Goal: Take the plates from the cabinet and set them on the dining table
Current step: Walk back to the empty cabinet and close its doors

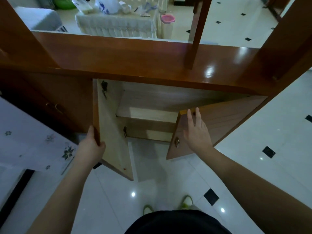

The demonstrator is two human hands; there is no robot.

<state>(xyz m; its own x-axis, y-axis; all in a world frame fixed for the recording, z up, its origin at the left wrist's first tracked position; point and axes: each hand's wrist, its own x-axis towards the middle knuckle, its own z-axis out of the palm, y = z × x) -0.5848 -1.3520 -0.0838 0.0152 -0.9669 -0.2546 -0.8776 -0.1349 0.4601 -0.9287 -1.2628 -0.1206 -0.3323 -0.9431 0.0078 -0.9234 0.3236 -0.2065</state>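
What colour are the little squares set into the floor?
Black diamonds on glossy white tile, seen in the head view.

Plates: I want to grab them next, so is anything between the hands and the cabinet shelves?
No plates show. The left door is swung wide, gripped at its edge by the left hand. The right door is only part open under the flat right hand, covering the right side of the shelves.

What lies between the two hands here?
In the head view, the open cabinet lies between the left hand gripping the left door and the right hand flat on the right door; no plates visible inside.
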